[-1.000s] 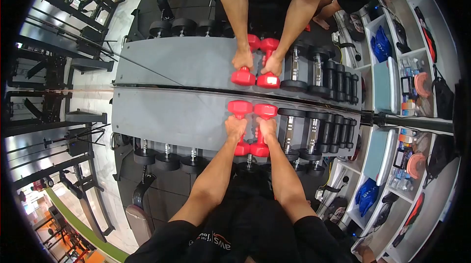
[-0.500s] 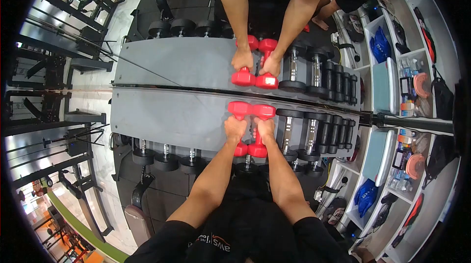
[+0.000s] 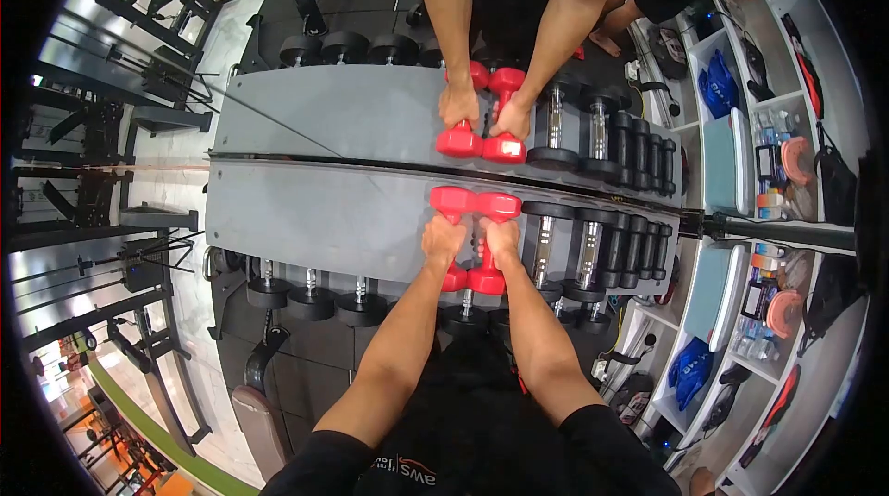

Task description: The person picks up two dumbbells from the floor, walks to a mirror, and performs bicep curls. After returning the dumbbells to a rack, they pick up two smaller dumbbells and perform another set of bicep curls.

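Two red dumbbells lie side by side on the grey rack top, their heads touching or nearly so. My left hand [image 3: 444,238] is closed round the handle of the left red dumbbell [image 3: 451,200]. The handle of the right red dumbbell [image 3: 497,206] is in the grip of my right hand [image 3: 501,238]. Both dumbbells point away from me, and my fingers cover much of their handles. Just right of them rests a chrome-handled dumbbell [image 3: 544,238] with black heads.
The grey rack top [image 3: 315,227] runs along a mirror [image 3: 324,112] that reflects my arms and the dumbbells. Several black dumbbells [image 3: 635,251] stand at its right end. Others hang on a lower tier [image 3: 312,300]. White shelves [image 3: 667,403] with a blue bag [image 3: 691,372] are at right.
Both hands keep their hold on the red dumbbells, which stay almost in place. My forearms and torso shift slightly right in view.
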Demonstrator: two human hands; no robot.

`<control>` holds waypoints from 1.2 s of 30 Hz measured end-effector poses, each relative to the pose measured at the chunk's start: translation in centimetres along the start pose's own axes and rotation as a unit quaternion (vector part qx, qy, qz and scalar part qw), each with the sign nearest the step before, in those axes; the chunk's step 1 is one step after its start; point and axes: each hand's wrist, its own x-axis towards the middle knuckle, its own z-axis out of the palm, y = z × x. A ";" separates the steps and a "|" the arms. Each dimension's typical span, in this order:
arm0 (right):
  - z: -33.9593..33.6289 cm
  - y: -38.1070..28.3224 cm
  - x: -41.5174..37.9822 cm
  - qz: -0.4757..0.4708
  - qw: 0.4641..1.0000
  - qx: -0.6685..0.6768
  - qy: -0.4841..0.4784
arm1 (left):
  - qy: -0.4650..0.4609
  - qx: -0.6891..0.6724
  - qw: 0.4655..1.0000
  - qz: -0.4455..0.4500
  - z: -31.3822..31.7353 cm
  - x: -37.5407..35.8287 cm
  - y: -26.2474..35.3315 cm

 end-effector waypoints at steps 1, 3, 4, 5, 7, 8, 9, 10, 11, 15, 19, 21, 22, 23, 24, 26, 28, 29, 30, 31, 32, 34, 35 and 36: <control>0.0 0.0 0.1 0.000 1.000 -0.001 0.001 | 0.009 0.030 0.999 0.006 -0.4 -0.4 0.2; 0.1 0.0 0.2 0.003 1.000 0.000 -0.002 | -0.010 0.071 0.997 0.005 -1.1 -0.4 0.2; 0.0 0.0 0.2 0.007 1.000 0.004 -0.004 | -0.022 0.092 0.996 0.003 -1.3 -0.9 -0.4; -0.1 0.0 0.0 0.008 1.000 0.008 -0.007 | -0.026 0.082 0.995 0.043 -1.6 -1.7 -1.1; -0.2 -0.2 -0.4 0.000 1.000 0.009 -0.004 | -0.022 0.060 0.990 0.123 -2.6 -3.3 -2.8; 0.0 -0.4 -0.7 -0.005 1.000 0.009 -0.008 | -0.003 0.025 0.984 0.178 -2.9 -4.1 -3.8; 0.0 -0.8 -1.3 0.005 1.000 0.011 -0.014 | 0.020 -0.008 0.972 0.232 -3.2 -4.9 -5.1; 0.1 -0.5 -0.9 0.001 1.000 0.016 -0.020 | 0.046 -0.039 0.956 0.286 -4.2 -6.1 -5.8; 0.1 -0.1 -0.5 0.007 0.999 0.020 -0.027 | 0.031 -0.061 0.957 0.282 -5.0 -7.6 -6.5; 0.1 0.8 0.9 -0.015 0.999 0.026 -0.039 | 0.036 -0.043 0.933 0.355 -6.5 -11.6 -9.0; -0.8 1.2 1.3 -0.040 0.996 -0.063 -0.052 | 0.062 -0.073 0.921 0.377 -7.2 -14.2 -10.8; -1.0 1.9 0.2 -0.204 0.967 -0.150 0.004 | 0.063 -0.073 0.923 0.372 -7.6 -15.1 -11.8; -1.3 2.5 -0.4 -0.283 0.939 -0.190 0.034 | 0.062 -0.072 0.924 0.370 -7.8 -15.6 -12.3; -2.0 2.7 -0.7 -0.268 0.928 -0.258 0.012 | 0.061 -0.079 0.923 0.372 -8.0 -15.9 -12.7; -2.5 2.9 -2.5 -0.332 0.901 -0.276 0.035 | 0.059 -0.091 0.923 0.369 -8.2 -16.4 -13.0; -3.3 3.3 -7.1 -0.455 0.834 -0.303 0.078 | 0.056 -0.112 0.923 0.365 -8.7 -17.2 -13.4; -5.0 2.9 -9.4 -0.510 0.816 -0.269 -0.037 | 0.049 -0.135 0.925 0.351 -8.8 -18.0 -14.3; -5.7 2.8 -10.8 -0.536 0.797 -0.273 -0.057 | 0.052 -0.147 0.923 0.351 -8.7 -18.5 -14.9; -6.5 2.5 -12.5 -0.554 0.780 -0.280 -0.078 | 0.054 -0.160 0.922 0.350 -8.7 -19.0 -15.4; -7.2 2.2 -14.3 -0.571 0.763 -0.287 -0.098 | 0.037 -0.181 0.923 0.337 -9.3 -20.2 -15.4; -7.9 2.1 -15.6 -0.587 0.745 -0.295 -0.119 | 0.039 -0.188 0.925 0.328 -9.5 -20.9 -15.7; -9.1 2.1 -17.2 -0.581 0.740 -0.306 -0.142 | 0.042 -0.206 0.929 0.305 -9.3 -22.2 -16.4; -9.5 2.1 -17.7 -0.582 0.740 -0.300 -0.152 | 0.037 -0.214 0.930 0.297 -9.3 -22.6 -16.9; -9.7 2.3 -18.0 -0.582 0.740 -0.295 -0.165 | 0.045 -0.226 0.926 0.300 -9.5 -23.3 -17.1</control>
